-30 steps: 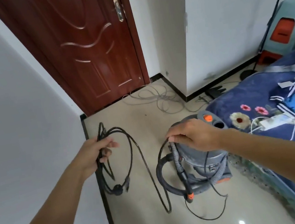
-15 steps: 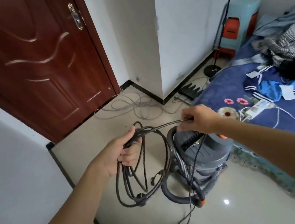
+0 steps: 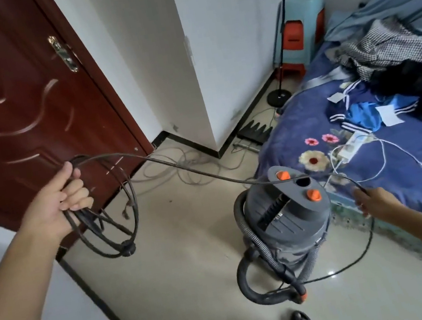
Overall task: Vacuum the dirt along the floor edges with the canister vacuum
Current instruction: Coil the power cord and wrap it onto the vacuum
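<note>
Canister vacuum (image 3: 290, 219): grey, upright on floor (image 3: 182, 277), just below and left of right hand (image 3: 375, 201). Power cord (image 3: 177, 170): coils gripped in curled fingers of left hand (image 3: 56, 201); one strand crosses above vacuum to right fingers (image 3: 362, 205), which pinch it.

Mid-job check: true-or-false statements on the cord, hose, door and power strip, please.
1. The left hand grips a coil of the black power cord. True.
2. The hose lies stretched out over the floor. False: it wraps round the canister vacuum.
3. The dark red door stands open. False: it is shut.
4. One cord strand runs over the vacuum to the right hand. True.
5. The white power strip lies on the floor. False: it lies on the bed.
</note>
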Demonstrator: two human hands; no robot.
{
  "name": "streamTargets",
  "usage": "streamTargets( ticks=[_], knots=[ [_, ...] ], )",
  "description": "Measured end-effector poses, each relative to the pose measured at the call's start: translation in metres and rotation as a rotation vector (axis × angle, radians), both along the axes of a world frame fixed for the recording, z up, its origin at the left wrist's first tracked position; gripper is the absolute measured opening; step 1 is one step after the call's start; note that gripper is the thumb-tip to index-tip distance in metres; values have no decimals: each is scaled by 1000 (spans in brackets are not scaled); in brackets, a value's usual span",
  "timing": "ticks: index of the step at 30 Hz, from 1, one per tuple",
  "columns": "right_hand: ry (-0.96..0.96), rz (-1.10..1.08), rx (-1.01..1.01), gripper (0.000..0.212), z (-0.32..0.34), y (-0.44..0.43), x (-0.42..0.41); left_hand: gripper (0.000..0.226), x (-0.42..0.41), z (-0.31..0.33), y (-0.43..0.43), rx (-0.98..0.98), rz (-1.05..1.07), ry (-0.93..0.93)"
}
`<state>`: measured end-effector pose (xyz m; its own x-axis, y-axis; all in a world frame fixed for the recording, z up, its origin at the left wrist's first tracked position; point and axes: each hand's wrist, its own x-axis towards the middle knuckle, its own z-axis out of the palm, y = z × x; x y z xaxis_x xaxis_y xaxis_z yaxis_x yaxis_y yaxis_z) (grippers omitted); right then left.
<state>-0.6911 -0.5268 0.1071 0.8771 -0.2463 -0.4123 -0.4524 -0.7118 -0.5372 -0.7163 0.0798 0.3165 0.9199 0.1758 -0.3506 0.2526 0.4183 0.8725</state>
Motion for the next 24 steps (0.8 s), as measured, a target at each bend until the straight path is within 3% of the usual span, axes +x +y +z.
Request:
streamTargets(
  ticks=[4, 7, 12, 15, 18, 24],
  knots=[
    [-40, 486, -205, 37, 37, 48, 20, 30, 31, -24, -42, 90, -86, 85],
    [-138, 806, -241, 29, 71, 96, 28, 30, 52, -48, -70, 190, -193, 161],
    [-404, 1113, -69, 20, 127, 155, 39, 4, 84, -65, -105, 282, -321, 203],
    [-452, 1028, 15, 23, 151, 188, 56, 9, 104, -66, -119, 257, -425, 229],
    [-482, 864, 60, 25, 162, 221, 84, 14, 126, -68, -129, 114, -578, 223],
    [-393, 504, 2, 21, 161, 261, 127, 22, 175, -66, -118, -45, -909, 255]
  ],
)
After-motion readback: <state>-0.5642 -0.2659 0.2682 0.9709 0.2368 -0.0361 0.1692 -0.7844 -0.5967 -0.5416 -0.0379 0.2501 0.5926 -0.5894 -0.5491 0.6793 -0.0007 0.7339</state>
